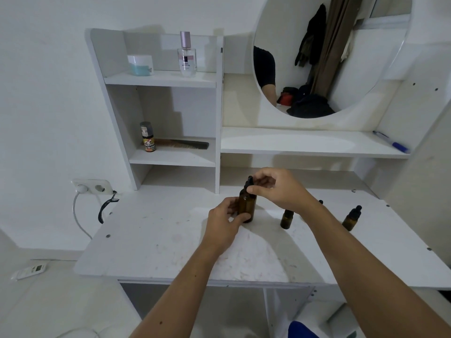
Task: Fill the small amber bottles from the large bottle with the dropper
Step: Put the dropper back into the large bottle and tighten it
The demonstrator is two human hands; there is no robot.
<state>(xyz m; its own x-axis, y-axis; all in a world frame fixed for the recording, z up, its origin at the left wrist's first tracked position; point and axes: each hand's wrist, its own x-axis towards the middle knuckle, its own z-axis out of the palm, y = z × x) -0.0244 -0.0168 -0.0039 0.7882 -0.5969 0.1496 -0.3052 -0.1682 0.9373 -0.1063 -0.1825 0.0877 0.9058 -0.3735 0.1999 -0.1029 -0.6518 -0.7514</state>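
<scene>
Standing upright mid-desk (156,242), large amber bottle (247,203): left hand (225,224) grips body, right hand (275,189) pinches dropper cap (249,182); right forearm partly hides one of three small amber bottles (286,218); comb (183,143), pen (390,141), perfume bottle (187,54) on shelves

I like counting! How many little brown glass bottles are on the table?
3: one small amber glass bottle beside the right wrist, one farther right, one black cap peeking behind the forearm.

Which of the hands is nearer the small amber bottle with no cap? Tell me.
Right. The right hand is raised just up-left of the uncapped small bottle, at the large bottle's dropper. The left hand grips the large bottle, farther left.
</scene>
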